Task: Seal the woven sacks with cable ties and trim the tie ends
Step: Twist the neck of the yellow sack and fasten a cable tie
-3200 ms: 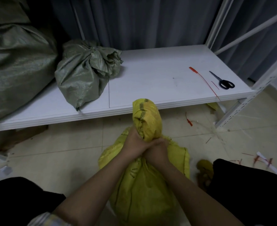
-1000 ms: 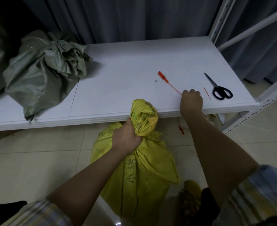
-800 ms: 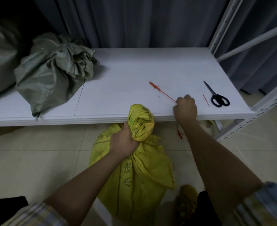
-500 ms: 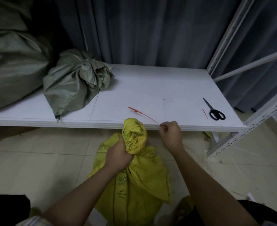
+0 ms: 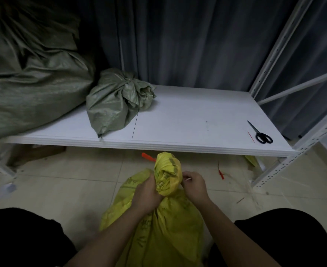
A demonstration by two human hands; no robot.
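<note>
Yellow sack (image 5: pixel 158 224) stands at lower centre, on the floor. Left hand (image 5: pixel 146 195) grips its gathered neck, fingers clamped. Right hand (image 5: pixel 194 185) pinches the red tie (image 5: pixel 148 157), which runs behind the neck. Scissors (image 5: pixel 260 132) lie on the shelf (image 5: pixel 197 122), right. Green sack (image 5: pixel 116 101) sits upper centre.

Scissors (image 5: pixel 260 133) on shelf (image 5: pixel 187 120), sack (image 5: pixel 155 218) below

dim, flat light | corners dark (wide-angle bend) | slightly soft
</note>
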